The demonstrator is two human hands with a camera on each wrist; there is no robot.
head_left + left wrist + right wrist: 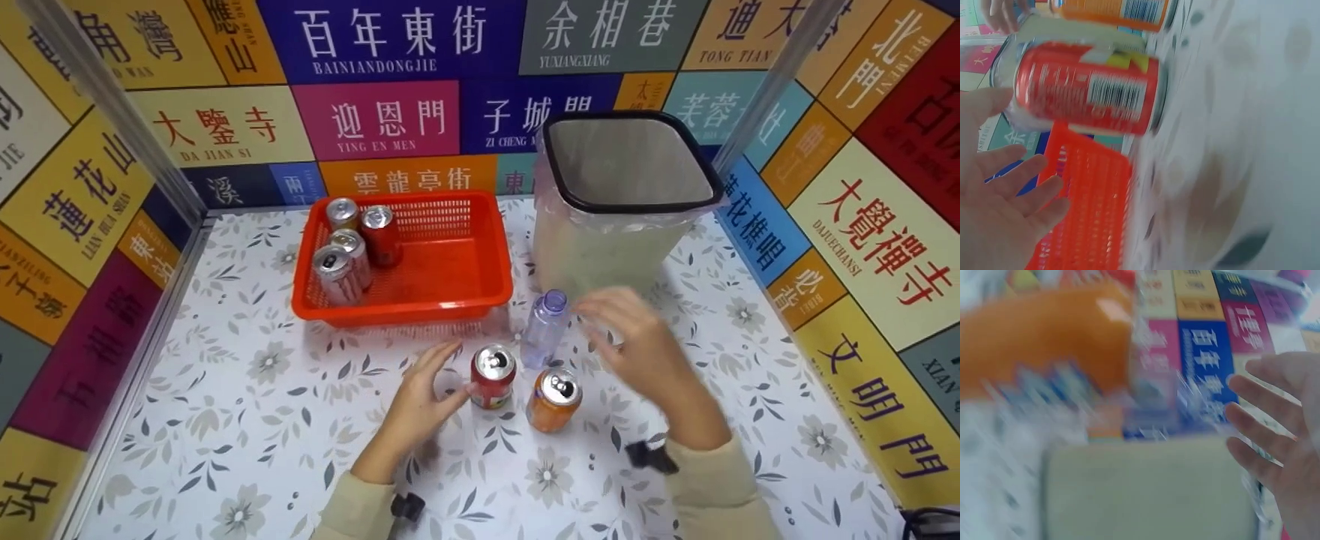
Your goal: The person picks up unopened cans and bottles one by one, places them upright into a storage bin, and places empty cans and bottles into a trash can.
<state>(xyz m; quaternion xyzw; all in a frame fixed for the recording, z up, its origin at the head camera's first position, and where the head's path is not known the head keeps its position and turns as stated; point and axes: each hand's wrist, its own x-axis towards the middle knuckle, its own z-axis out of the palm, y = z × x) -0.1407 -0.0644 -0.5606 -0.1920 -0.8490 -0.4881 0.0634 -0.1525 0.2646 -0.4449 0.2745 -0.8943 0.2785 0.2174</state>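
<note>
A red can (492, 379) stands upright on the table, its opened top facing up. My left hand (424, 401) is just left of it, fingers spread and thumb close to its side; in the left wrist view the palm (1010, 197) holds nothing. To the right of that can stands an orange can (553, 401), large and blurred in the right wrist view. Behind it is a clear, purplish plastic bottle (544, 330) without a cap. My right hand (637, 345) hovers right of the bottle, blurred, its fingers loosely bent and holding nothing.
A red plastic basket (450, 277) at the back holds several cans (341, 274) on its left side. To its right stands a bin (607, 247) with a black rim and a clear liner. Sign-printed panels (375, 120) wall the back and sides.
</note>
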